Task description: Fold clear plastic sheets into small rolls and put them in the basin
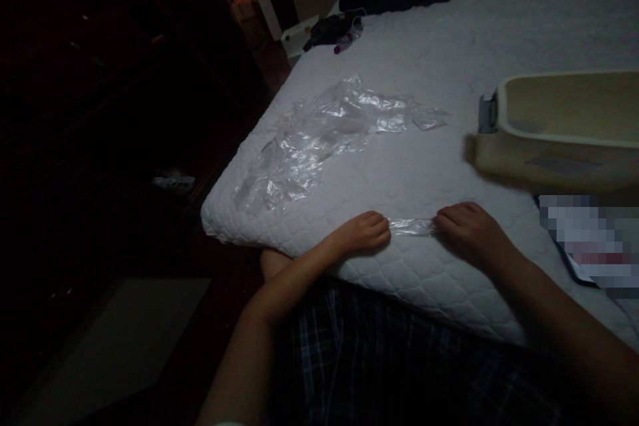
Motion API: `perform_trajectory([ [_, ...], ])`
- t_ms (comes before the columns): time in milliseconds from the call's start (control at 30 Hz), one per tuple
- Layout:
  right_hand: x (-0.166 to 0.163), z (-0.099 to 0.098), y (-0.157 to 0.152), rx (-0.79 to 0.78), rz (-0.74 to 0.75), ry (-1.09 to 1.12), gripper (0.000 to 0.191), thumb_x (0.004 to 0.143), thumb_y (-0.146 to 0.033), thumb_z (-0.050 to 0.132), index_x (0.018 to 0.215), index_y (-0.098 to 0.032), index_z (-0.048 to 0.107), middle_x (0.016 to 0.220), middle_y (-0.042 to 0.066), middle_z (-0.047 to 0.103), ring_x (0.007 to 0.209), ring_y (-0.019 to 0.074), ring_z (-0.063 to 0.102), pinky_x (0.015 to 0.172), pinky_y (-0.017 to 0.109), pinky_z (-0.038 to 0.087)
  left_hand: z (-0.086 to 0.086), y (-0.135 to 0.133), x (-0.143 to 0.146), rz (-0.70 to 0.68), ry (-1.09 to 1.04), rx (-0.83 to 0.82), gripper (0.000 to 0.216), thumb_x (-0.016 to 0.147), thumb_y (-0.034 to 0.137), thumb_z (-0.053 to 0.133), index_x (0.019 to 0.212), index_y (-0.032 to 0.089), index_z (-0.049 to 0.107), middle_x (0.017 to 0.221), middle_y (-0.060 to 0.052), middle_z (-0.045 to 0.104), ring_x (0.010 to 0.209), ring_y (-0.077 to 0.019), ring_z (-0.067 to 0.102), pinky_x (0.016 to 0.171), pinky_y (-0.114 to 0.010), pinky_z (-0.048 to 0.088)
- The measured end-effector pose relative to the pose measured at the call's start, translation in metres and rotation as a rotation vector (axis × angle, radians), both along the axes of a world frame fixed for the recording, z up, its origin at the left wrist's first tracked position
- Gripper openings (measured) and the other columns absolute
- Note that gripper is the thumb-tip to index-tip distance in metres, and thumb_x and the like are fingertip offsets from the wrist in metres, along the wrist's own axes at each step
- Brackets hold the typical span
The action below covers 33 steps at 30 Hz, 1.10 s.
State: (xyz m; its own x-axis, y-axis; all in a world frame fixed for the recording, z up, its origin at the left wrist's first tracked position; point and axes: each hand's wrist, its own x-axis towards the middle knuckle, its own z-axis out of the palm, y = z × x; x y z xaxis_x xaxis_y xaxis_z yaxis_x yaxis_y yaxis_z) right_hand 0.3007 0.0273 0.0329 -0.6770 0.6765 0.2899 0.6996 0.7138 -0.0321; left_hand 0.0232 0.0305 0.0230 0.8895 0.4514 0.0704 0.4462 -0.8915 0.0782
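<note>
Between my two hands a clear plastic bag (412, 227) is stretched into a narrow strip, low over the quilted white mattress (429, 299). My left hand (367, 229) is closed on its left end. The right end is gripped by my right hand (462, 226), its fingers bent around it. Beyond my hands, several crumpled clear plastic bags (319, 136) lie spread over the left part of the mattress. Parts of the held bag are hidden inside my fingers.
A cream plastic bin (559, 160) with a grey latch sits at right. Below it lies a flat, blurred-out item (584, 239). A bottle (348, 38) and dark items are at the far mattress edge. Dark floor runs along the left.
</note>
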Motion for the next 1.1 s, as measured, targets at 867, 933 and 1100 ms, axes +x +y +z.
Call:
perform_trajectory([
  [867, -0.061, -0.002, -0.05, -0.105, -0.174, 0.256, 0.055, 0.094, -0.037, 0.039, 0.139, -0.007, 0.045, 0.145, 0.021, 0.043, 0.138, 0.0294, 0.035, 0.113, 0.05, 0.03, -0.007, -0.031, -0.025, 0.129, 0.09, 0.007, 0.057, 0.097, 0.049, 0.033, 0.142, 0.015, 0.036, 0.153, -0.014, 0.032, 0.145, -0.0219, 0.023, 0.119, -0.043, 0.02],
  [933, -0.084, -0.011, -0.052, -0.127, -0.099, 0.166, 0.059, 0.093, -0.046, 0.04, 0.141, -0.011, 0.043, 0.146, 0.019, 0.043, 0.138, 0.0288, 0.035, 0.113, 0.049, 0.03, -0.008, -0.032, -0.025, 0.13, 0.09, 0.029, 0.057, 0.097, 0.048, 0.03, 0.143, 0.013, 0.035, 0.153, -0.014, 0.031, 0.145, -0.0221, 0.023, 0.12, -0.042, 0.017],
  [1100, -0.077, -0.038, -0.055, -0.145, -0.09, 0.105, 0.067, 0.091, -0.054, 0.04, 0.147, -0.018, 0.034, 0.147, 0.014, 0.042, 0.138, 0.027, 0.035, 0.113, 0.051, 0.029, -0.008, -0.031, -0.027, 0.104, 0.084, 0.028, 0.06, 0.098, 0.047, 0.028, 0.145, 0.01, 0.03, 0.154, -0.013, 0.031, 0.145, -0.0228, 0.022, 0.12, -0.042, 0.016],
])
